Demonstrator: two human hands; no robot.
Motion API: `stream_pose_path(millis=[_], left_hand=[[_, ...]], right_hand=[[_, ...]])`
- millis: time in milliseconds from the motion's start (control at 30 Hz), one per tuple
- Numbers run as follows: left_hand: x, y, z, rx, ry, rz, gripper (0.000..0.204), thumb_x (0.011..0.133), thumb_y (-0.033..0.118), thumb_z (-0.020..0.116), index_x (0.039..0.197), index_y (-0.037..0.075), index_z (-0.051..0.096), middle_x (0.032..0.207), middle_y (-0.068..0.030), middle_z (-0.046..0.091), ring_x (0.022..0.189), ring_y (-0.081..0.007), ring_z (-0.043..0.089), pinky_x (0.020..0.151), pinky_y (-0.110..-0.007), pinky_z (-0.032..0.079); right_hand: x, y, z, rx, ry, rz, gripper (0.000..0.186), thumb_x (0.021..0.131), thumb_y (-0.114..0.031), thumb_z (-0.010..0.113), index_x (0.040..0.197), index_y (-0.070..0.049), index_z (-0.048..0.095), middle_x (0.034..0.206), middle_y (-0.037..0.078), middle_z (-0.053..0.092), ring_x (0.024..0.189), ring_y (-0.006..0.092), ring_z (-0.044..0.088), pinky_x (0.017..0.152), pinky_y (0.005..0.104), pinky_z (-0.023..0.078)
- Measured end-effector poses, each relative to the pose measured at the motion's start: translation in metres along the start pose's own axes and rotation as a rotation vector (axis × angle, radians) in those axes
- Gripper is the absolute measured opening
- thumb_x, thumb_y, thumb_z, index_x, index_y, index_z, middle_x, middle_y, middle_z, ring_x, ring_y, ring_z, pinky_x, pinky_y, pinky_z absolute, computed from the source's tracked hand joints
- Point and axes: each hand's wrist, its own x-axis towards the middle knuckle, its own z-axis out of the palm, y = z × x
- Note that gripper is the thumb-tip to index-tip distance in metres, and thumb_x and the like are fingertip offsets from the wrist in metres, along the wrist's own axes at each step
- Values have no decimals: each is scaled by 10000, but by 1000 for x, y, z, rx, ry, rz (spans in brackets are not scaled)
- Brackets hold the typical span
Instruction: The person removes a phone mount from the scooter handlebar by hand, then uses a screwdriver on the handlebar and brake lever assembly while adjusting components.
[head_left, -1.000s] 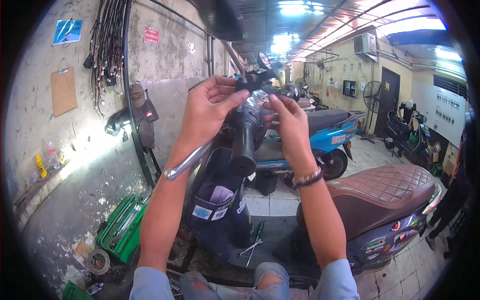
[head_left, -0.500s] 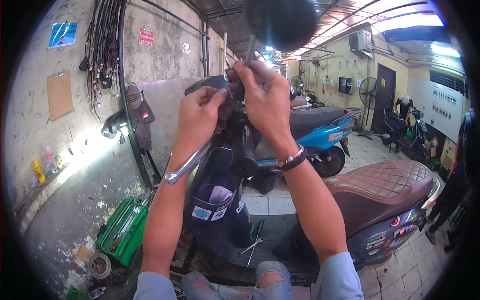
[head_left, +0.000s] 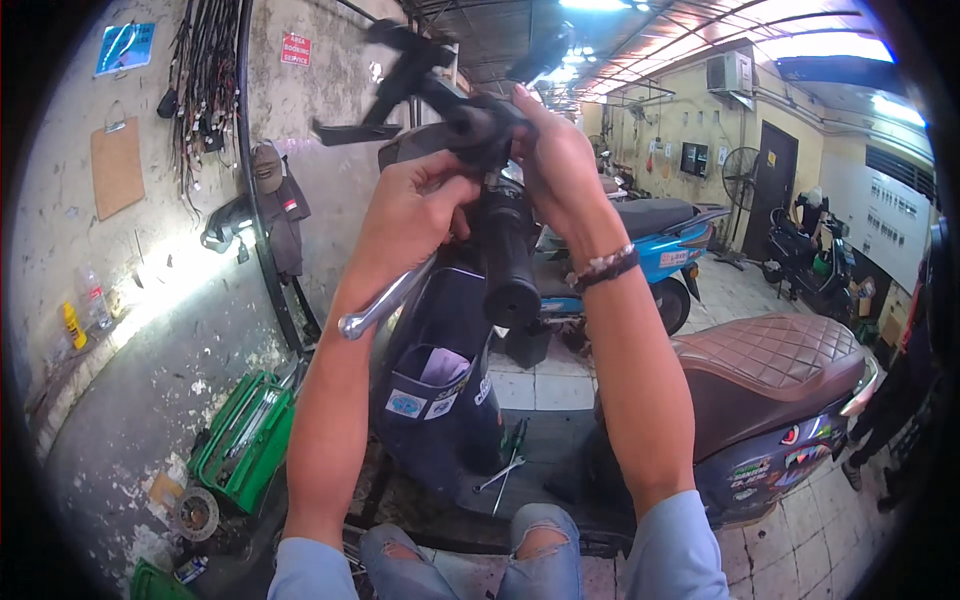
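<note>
We have a black plastic bracket with splayed arms [head_left: 405,75] above the handlebar of a dark blue scooter [head_left: 445,440], over the black ribbed rubber grip [head_left: 511,270]. Our left hand [head_left: 418,208] is curled in below the bracket, thumb bent toward the fingers; we cannot tell what it pinches. Our right hand [head_left: 562,165] is cupped around the far side of the bracket's base, its fingertips partly hidden, so we cannot tell how firmly they close. The polished silver lever [head_left: 385,303] passes by our left wrist. A silver metal spanner [head_left: 500,474] and a green-handled screwdriver [head_left: 519,434] lie on the black footboard [head_left: 550,450].
</note>
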Motion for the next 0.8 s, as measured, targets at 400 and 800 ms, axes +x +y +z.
stream_pose_path(millis=[400,800], left_hand=[[22,-22,3,-204,-101,5,287,1009,244,706,1163,2,718,810,-8,710,542,-24,504,485,-213,374],[23,-12,11,-84,23,42,315,925,177,807,1137,-6,662,930,-76,775,710,-33,647,585,-190,463]], right_hand=[[-29,35,-25,-322,107,-195,290,922,-92,755,1176,20,669,1135,101,709,991,190,678,926,331,533],[-108,-9,-6,-311,386,-130,280,986,-157,720,1074,108,750,896,87,762,831,104,670,764,243,507]])
